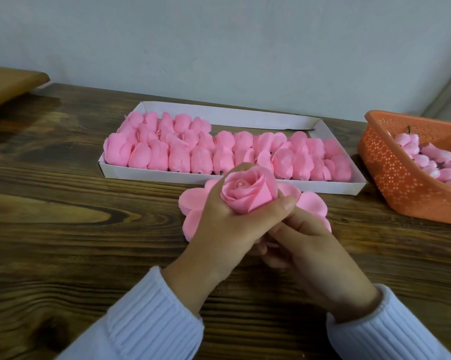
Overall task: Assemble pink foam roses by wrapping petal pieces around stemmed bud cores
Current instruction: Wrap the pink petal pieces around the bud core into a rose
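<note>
With a white tray [151, 172] largely filled with seemingly finished roses [182, 154] and bud cores [427, 158] left in the orange basket [401, 183], the left hand [219, 229] gripped a nearly wrapped rose [247, 193] above a flat petal piece [192, 201] mid-tabletop [63, 178], right hand [307, 248] curled beneath, hold hidden.

Worktop [63, 229]: dark, strongly grained wood, across the lower frame.
Wall [219, 48]: pale grey, plain, top.
Board [8, 84]: light-brown wood, upper left.

The base of the rose [247, 194] is hidden; the right edge crops the orange basket [401, 183].
</note>
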A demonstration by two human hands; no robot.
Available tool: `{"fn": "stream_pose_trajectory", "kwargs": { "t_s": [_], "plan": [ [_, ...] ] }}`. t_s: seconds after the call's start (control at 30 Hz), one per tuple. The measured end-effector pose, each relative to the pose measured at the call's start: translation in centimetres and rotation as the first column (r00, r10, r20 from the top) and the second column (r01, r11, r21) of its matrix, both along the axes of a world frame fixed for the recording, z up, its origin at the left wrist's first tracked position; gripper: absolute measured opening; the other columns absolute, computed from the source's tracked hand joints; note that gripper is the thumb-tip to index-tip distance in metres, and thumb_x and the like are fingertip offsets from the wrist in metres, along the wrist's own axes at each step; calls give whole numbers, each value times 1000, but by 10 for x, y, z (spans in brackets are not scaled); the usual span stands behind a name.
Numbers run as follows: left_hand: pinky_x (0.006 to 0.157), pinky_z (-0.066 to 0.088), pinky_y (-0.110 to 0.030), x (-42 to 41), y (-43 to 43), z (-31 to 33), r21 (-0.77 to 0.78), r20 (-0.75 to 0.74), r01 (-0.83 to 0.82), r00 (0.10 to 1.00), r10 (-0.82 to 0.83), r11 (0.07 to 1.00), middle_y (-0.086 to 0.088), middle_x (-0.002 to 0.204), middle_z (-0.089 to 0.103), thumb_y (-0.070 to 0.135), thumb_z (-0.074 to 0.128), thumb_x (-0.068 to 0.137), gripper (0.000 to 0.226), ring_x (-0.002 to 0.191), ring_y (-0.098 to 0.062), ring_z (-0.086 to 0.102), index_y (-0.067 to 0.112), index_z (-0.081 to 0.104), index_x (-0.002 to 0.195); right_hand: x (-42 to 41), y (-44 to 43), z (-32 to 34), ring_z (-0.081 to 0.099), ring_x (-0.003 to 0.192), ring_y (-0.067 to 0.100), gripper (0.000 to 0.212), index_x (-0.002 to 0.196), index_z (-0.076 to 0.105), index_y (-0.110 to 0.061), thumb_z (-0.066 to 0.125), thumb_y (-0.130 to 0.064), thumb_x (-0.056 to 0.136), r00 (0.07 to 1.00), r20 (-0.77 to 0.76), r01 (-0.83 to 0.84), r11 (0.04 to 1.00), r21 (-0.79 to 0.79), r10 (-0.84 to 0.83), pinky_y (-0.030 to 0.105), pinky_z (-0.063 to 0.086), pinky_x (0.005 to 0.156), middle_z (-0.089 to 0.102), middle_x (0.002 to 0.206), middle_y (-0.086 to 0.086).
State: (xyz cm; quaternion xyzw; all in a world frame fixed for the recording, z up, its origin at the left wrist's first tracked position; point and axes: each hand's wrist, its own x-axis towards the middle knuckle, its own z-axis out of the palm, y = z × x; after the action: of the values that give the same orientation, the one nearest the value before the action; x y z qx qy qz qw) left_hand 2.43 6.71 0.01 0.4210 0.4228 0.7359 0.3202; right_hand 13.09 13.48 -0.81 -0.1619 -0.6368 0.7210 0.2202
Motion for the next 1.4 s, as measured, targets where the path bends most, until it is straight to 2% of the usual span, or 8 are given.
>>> {"fn": "stream_pose_trajectory", "kwargs": {
  "t_s": [0.43, 0.6, 0.77, 0.87, 1.0, 1.13, 1.27, 1.4],
  "plan": [
    [36, 38, -13, -1, -2, 6, -29, 179, -43, 983, 48, 999, 4, 67, 61, 22, 78, 68, 19, 46, -3, 54, 24, 65, 82, -6, -5, 0, 63, 69, 14, 45, 128, 51, -11, 54, -16, 83, 975, -187, -178, 921, -347, 118, 21, 40, 48, 64, 81, 6],
    [39, 42, -11, 4, -3, 4, -100, 110, 62, 993, -50, 993, 3, 95, 69, 13, 80, 64, 56, 47, 2, 56, 31, 60, 113, -7, -8, 0, 54, 64, 13, 40, 109, 57, -1, 72, -24, 81, 972, -229, -128, 934, -334, 51, 20, 39, 51, 56, 71, 9],
    [34, 32, -12, 6, -6, 7, -189, 123, 121, 987, -98, 975, -1, 49, 57, 44, 71, 59, 32, 31, -2, 36, 33, 76, 89, -6, -6, -1, 52, 57, 11, 34, 100, 57, 4, 58, -30, 92, 987, -151, -104, 934, -343, 54, 20, 40, 53, 56, 66, 6],
    [34, 33, -13, 7, -4, 9, -204, 156, 66, 987, -34, 977, -31, 78, 58, 45, 73, 54, 27, 35, -7, 38, 26, 73, 73, -6, -7, -1, 56, 63, 11, 33, 106, 60, -1, 57, -30, 90, 974, -214, -148, 928, -342, 77, 21, 39, 54, 60, 71, 5],
    [46, 41, -20, 9, -3, 8, -160, 127, 75, 990, -55, 984, -18, 87, 56, 40, 73, 56, 16, 59, -21, 52, 30, 71, 68, -5, -6, 0, 55, 64, 12, 39, 110, 51, 2, 60, -24, 82, 968, -239, -164, 918, -360, 79, 22, 41, 54, 58, 70, 7],
    [35, 33, -14, 9, -5, 6, -150, 116, 105, 989, -88, 983, -4, 55, 56, 41, 71, 61, 20, 32, -3, 38, 30, 74, 77, -6, -5, -2, 53, 57, 10, 31, 91, 64, -2, 44, -26, 94, 988, -146, -92, 939, -332, 45, 21, 45, 54, 57, 63, 2],
    [55, 46, -29, 10, -1, 6, -169, 161, 51, 987, -23, 984, -8, 81, 63, 43, 73, 56, 19, 67, -22, 58, 30, 72, 69, -5, -8, 0, 58, 67, 7, 34, 116, 61, -9, 58, -23, 85, 960, -267, -177, 916, -360, 80, 21, 46, 58, 62, 75, 0],
    [38, 36, -16, 9, -4, 7, -170, 123, 91, 990, -71, 981, -15, 81, 58, 43, 72, 59, 19, 40, -5, 44, 30, 72, 73, -4, -4, -1, 54, 61, 11, 28, 101, 59, 1, 53, -24, 91, 985, -164, -108, 935, -337, 55, 21, 41, 54, 57, 66, 4]
  ]
}}
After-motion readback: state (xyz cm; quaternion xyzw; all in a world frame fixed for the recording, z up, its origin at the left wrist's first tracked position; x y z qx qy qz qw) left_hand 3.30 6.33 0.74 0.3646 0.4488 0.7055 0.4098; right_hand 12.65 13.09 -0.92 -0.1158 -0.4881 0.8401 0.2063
